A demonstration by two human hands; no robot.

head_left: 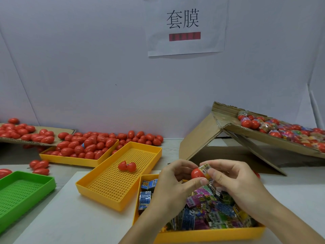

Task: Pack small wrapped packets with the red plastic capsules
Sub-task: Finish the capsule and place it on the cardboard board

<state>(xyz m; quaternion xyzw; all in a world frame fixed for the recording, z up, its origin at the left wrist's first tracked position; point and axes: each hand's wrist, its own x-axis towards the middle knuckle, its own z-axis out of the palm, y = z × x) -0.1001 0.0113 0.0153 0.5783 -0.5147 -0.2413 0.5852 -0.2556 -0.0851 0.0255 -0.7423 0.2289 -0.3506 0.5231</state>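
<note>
My left hand [173, 180] grips a red capsule half [197, 173] between thumb and fingers. My right hand [232, 176] pinches a small yellow wrapped packet [204, 169] against the open end of that half. Both hands hover over a yellow tray [209, 235] filled with several colourful wrapped packets [204, 212]. An opened red capsule [127, 166] lies in two joined halves on a second, perforated yellow tray [112, 187] to the left.
A third yellow tray [73, 160] at the back left is heaped with red capsules [88, 145], and more spill over the table and a flat cardboard sheet [58, 132]. A green tray [22, 192] sits at the left edge. A tilted cardboard box [246, 138] at right holds packed capsules.
</note>
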